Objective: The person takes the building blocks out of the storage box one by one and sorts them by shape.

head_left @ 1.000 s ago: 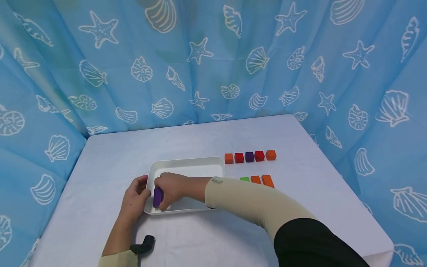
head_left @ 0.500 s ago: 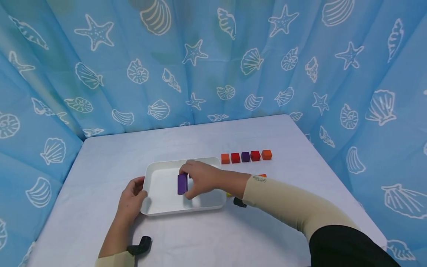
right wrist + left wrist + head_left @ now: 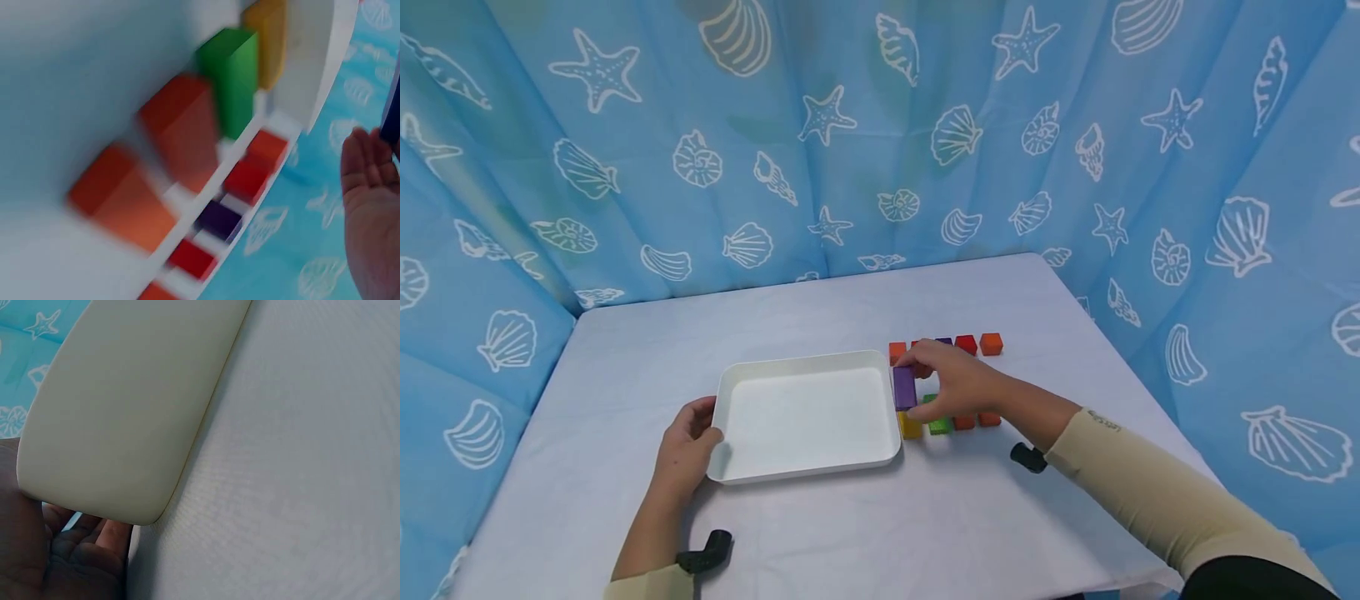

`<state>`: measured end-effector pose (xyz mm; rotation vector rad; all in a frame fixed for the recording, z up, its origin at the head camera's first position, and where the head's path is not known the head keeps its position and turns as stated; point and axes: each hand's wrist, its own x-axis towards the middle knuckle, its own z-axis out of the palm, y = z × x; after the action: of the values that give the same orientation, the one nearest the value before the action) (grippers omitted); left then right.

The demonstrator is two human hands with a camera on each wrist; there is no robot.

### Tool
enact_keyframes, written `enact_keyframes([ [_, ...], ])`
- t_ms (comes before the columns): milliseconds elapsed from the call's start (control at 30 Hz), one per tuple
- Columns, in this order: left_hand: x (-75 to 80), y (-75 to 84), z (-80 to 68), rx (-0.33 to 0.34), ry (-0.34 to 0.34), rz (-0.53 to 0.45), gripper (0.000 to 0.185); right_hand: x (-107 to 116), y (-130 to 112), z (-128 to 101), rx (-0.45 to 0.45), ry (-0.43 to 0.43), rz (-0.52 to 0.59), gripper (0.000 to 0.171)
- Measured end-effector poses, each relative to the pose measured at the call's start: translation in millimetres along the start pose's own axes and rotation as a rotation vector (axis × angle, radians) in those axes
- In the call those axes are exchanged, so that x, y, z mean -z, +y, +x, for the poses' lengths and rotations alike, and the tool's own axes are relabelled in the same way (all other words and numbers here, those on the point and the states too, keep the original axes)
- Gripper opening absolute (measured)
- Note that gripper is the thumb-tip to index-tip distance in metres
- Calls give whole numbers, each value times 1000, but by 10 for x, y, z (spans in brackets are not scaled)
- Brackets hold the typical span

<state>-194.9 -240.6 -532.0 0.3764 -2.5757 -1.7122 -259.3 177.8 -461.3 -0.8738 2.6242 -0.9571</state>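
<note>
A white rectangular tray (image 3: 808, 417) lies on the table with nothing in it. My left hand (image 3: 687, 446) holds its left end, thumb at the rim; in the left wrist view the fingers curl below the tray's edge (image 3: 119, 425). Just past the tray's right end, my right hand (image 3: 961, 385) pinches a purple rectangular block (image 3: 905, 389) between thumb and fingers, above a yellow block (image 3: 911, 426). A dark sliver of the held block (image 3: 393, 115) shows at the right wrist view's edge.
Right of the tray, a green block (image 3: 938, 426) and two orange-red blocks (image 3: 181, 128) continue the near row after the yellow one. Behind them runs a row of small cubes, orange (image 3: 991, 344), red (image 3: 966, 344) and purple, partly hidden by my right hand. A shell-patterned blue curtain (image 3: 820, 183) hangs behind the table.
My right hand has lifted the purple block from the tray's left end and carried it right, past the tray's right end. My left hand has stayed at the tray's left end.
</note>
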Motion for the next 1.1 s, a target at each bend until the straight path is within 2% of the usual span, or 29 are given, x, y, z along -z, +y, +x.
enact_keyframes([
  [167,-9,17,11,14,11,3,59,143,313,-277,-19,49,58,74],
  [267,-10,25,18,18,13,4,59,211,534,-430,-60,63,68,75],
  [433,6,45,7,23,5,0,60,305,919,-650,-149,58,46,75],
  [600,12,30,8,26,-2,-1,60,300,1224,-827,-223,46,5,74],
  [733,8,16,25,28,1,1,61,273,1323,-887,-263,40,-35,74],
  [1100,2,17,30,38,15,21,61,280,1336,-911,-275,26,-79,74],
])
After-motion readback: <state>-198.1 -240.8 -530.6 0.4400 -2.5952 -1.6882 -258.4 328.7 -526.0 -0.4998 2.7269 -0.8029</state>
